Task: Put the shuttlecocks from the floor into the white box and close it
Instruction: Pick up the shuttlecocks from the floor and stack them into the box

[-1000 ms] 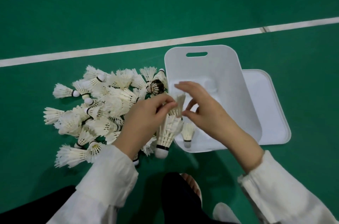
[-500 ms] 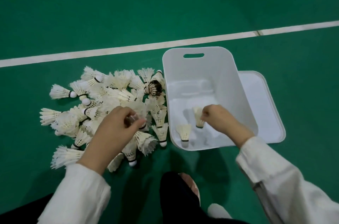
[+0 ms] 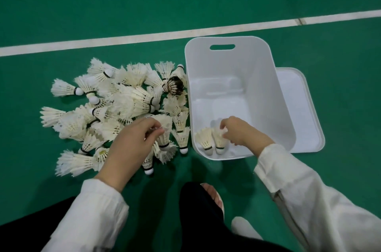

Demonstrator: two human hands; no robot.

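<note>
A large pile of white feather shuttlecocks point(image 3: 115, 107) lies on the green floor, left of the open white box point(image 3: 268, 97). My left hand point(image 3: 132, 144) is over the pile's near right edge and pinches the feather rim of one shuttlecock point(image 3: 164, 138). My right hand point(image 3: 239, 132) reaches inside the box at its near left corner. Its fingertips pinch the feathers of a shuttlecock point(image 3: 219, 142) that stands cork-down beside another shuttlecock point(image 3: 205, 141). The rest of the box floor is bare.
The white lid point(image 3: 301, 111) lies flat on the floor against the box's right side. One dark-feathered shuttlecock point(image 3: 175, 86) sits at the pile's far right. A white court line point(image 3: 144, 37) runs behind. My dark-clad knee and foot point(image 3: 212, 200) are below the box.
My right hand brought its shuttlecock down beside the one in the box's near corner. My left hand shifted right across the pile and took hold of another shuttlecock.
</note>
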